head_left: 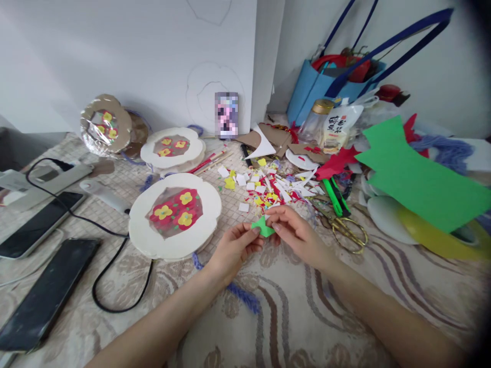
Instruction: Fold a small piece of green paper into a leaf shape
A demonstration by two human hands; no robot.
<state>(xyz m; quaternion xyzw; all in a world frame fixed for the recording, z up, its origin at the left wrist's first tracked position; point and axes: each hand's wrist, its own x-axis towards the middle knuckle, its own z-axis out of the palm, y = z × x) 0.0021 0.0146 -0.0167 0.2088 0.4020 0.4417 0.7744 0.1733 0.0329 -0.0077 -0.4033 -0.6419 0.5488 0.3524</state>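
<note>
A small piece of green paper (pixel 263 226) is pinched between both my hands above the patterned tablecloth. My left hand (pixel 240 243) grips its left side between thumb and fingers. On its right side, the fingertips of my right hand (pixel 293 232) close on the paper. Just beyond the hands lies a heap of paper scraps (pixel 274 184) in white, yellow and red. To the left rests a white scalloped frame (pixel 138 227) with yellow flowers on red in its middle. Gold-handled scissors (pixel 350 234) lie right of my right hand, their blades partly hidden.
A large green paper sheet (pixel 425 179) lies at the right over a yellow tape roll (pixel 441 243). Two dark phones (pixel 49 291) and a glue gun (pixel 102 197) with a black cable are at the left. A blue bag (pixel 307 92) stands at the back right.
</note>
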